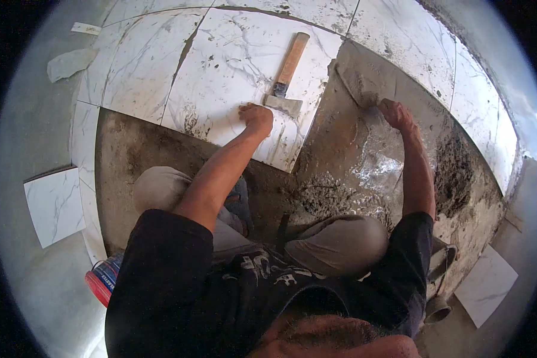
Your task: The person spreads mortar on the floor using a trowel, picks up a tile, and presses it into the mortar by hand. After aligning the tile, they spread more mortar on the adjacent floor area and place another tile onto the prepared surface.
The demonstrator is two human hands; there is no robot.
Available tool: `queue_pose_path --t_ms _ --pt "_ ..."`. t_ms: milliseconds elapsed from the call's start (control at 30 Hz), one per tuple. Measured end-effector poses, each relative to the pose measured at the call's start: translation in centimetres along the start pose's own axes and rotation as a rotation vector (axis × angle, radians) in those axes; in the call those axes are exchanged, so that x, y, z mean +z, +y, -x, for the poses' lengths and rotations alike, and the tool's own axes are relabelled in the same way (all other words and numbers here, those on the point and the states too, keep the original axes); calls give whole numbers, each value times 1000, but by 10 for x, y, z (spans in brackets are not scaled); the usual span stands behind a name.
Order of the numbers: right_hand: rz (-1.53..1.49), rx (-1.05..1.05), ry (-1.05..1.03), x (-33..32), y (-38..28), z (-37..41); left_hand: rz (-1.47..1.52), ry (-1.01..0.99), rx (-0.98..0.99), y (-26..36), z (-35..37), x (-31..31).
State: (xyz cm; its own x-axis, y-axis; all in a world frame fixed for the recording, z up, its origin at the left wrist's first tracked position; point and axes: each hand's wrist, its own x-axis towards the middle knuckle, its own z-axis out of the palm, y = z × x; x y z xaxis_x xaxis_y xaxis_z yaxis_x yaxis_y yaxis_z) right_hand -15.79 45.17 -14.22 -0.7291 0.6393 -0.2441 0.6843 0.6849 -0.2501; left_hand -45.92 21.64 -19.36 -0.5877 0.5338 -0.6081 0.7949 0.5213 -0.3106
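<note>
My left hand (258, 119) rests closed on a white marble-patterned tile (221, 65), with nothing visible in it. Just beyond its knuckles lies a hatchet-like hammer (284, 80), its wooden handle pointing away from me. My right hand (398, 115) is closed around the handle end of a mud-coated trowel (352, 86). The trowel's blade is over the wet grey mortar (340, 125), close to the edge of the tile. My fingers hide most of its handle.
Laid tiles (420, 65) border the mortar bed at the far side and right. Dark rough mortar (453, 173) is heaped at the right. Loose tiles stand at left (56, 206) and right (486, 286). A red-and-blue container (104, 280) is beside my left sleeve.
</note>
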Motion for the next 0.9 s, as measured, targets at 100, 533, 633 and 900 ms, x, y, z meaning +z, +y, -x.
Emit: queue_pose_path --t_ms 100,533,633,900 --pt "-427 336 -195 -8 -21 4 -47 40 -94 4 -4 5" --pt "-423 -57 -232 46 -44 70 -80 -35 39 1 -14 10" --pt "13 -389 -10 86 -41 102 -151 21 21 3 -6 9" --pt "-783 513 -164 51 -90 165 -177 93 194 -8 11 -6"
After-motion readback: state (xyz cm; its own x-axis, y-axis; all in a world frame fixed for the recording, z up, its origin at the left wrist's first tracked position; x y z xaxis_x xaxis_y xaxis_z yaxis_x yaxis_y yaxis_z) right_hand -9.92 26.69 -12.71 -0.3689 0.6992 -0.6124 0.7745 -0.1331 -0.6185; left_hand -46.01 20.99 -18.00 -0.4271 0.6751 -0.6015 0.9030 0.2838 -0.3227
